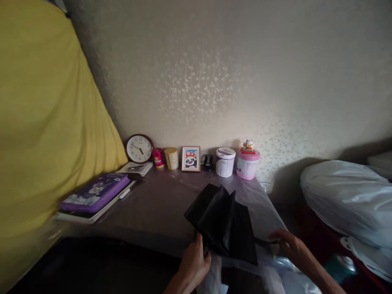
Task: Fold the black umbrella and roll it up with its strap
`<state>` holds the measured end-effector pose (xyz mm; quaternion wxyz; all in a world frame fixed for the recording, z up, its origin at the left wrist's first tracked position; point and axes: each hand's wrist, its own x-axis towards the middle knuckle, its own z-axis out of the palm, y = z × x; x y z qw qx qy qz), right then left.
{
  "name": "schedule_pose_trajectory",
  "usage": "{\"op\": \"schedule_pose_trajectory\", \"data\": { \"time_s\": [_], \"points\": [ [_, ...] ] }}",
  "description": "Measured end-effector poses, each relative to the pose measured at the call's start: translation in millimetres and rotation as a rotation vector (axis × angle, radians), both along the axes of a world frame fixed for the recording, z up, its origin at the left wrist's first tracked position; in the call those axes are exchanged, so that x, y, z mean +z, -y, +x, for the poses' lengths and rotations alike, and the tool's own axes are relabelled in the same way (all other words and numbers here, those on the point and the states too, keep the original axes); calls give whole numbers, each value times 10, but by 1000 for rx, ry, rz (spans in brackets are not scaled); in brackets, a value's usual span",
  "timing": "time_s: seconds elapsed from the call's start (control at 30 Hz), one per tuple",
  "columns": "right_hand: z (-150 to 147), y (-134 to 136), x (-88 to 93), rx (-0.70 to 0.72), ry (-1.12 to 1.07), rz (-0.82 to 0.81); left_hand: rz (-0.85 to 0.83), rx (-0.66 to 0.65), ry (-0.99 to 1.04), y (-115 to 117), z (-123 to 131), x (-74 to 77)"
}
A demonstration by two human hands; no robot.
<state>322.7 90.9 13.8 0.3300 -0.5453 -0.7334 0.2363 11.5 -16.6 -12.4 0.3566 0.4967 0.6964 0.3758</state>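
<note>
A folded black umbrella [222,220] lies on the dark table [153,204], its loose canopy fanned out toward the wall. My left hand [194,261] is closed around the umbrella's near end at the table's front edge. My right hand [289,245] pinches a thin dark part sticking out on the umbrella's right side, probably its strap or shaft; the fingers are closed.
Along the wall stand a round clock [140,148], a red tin [158,158], a yellow tin [171,158], a framed picture [190,159], a white tub [225,162] and a pink tub [247,163]. A purple case [94,192] lies on books at left. A yellow curtain [45,122] hangs left; white bags [346,200] right.
</note>
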Motion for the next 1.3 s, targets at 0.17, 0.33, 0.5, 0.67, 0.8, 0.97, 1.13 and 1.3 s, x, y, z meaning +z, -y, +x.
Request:
{"op": "schedule_pose_trajectory", "data": {
  "time_s": [0.17, 0.33, 0.5, 0.67, 0.8, 0.97, 1.13, 1.3],
  "points": [
    [-254, -16, 279, 57, -94, 47, 4, -123, 137, 35, -8, 69],
    [-712, 20, 604, 112, -96, 201, 12, -149, 142, 52, -12, 135],
    [-1073, -53, 774, 285, 7, 383, 82, -153, -23, 76, 23, 64],
    [-1302, -197, 717, 419, 172, 503, 113, -186, -34, 112, 55, 57],
    [-1399, -222, 701, 490, 279, 515, 173, -222, 1, 122, 56, 80],
    [-1394, -203, 821, 512, 344, 545, 212, -239, 8, 142, 61, 78],
    [-1457, -256, 897, 482, 377, 462, 131, -257, -157, 191, 96, 140],
    [-1717, -313, 807, 427, 510, 417, 22, -292, -391, 197, 180, 168]
  ]
}}
